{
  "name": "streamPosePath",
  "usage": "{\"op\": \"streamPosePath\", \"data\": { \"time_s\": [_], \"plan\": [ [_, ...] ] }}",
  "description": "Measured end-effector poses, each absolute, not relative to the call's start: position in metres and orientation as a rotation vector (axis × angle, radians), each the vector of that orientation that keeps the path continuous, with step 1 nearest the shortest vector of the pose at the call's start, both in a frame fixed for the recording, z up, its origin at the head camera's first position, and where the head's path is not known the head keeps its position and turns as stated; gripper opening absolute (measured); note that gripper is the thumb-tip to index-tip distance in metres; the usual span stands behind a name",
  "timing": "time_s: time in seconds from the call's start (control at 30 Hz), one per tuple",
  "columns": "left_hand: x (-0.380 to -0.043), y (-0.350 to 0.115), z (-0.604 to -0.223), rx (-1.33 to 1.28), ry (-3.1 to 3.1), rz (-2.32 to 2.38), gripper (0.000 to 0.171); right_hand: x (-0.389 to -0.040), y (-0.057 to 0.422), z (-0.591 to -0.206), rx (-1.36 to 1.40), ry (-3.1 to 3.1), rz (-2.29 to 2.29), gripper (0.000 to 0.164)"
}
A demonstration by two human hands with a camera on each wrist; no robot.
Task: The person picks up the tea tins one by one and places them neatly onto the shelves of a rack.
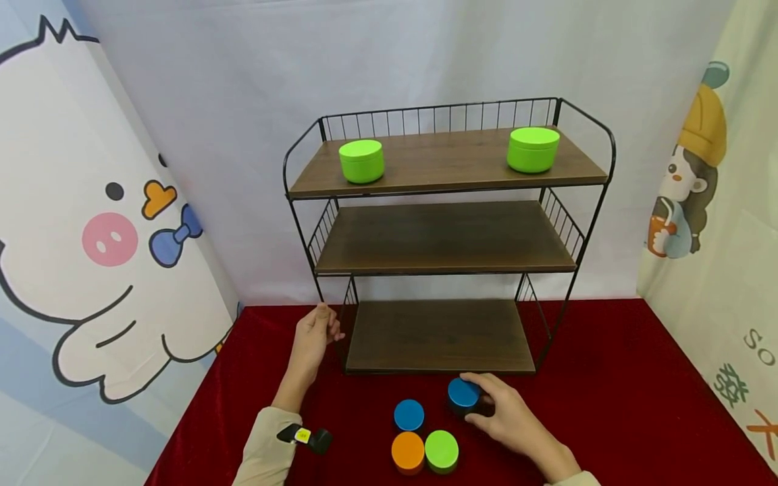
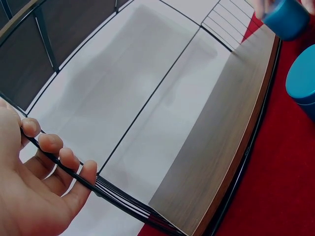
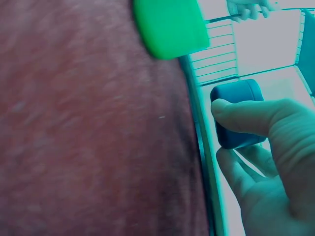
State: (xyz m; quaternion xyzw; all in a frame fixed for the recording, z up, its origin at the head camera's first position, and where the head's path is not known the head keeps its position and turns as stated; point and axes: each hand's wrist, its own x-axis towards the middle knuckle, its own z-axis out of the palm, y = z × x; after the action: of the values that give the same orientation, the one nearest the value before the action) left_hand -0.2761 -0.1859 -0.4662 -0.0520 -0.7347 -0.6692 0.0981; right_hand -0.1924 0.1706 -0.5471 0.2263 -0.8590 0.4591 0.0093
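My right hand (image 1: 507,415) pinches a small round blue tin (image 1: 464,394) between thumb and fingers, just in front of the rack's bottom shelf. In the right wrist view the thumb lies across the side of this blue tin (image 3: 236,113). My left hand (image 1: 315,337) is at the left side of the black wire rack, its fingers curled round the frame bar (image 2: 74,173) in the left wrist view. On the red cloth stand another blue tin (image 1: 409,415), an orange tin (image 1: 408,453) and a green tin (image 1: 442,451), grouped close together left of my right hand.
Three brown boards make up the rack, among them a middle shelf (image 1: 446,236) and a bottom shelf (image 1: 440,334). On the top shelf (image 1: 444,158) a green tin (image 1: 361,162) stands left and another green tin (image 1: 533,150) right. Red cloth (image 1: 626,391) covers the table.
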Motion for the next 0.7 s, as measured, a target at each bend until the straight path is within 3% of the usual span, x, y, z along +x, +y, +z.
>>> {"op": "streamPosePath", "data": {
  "time_s": [0.7],
  "plan": [
    [-0.275,-0.185,-0.465,-0.14,-2.172,-1.987,0.054,-0.194,0.179,-0.486,0.612,-2.36,1.196,0.074]
  ]
}}
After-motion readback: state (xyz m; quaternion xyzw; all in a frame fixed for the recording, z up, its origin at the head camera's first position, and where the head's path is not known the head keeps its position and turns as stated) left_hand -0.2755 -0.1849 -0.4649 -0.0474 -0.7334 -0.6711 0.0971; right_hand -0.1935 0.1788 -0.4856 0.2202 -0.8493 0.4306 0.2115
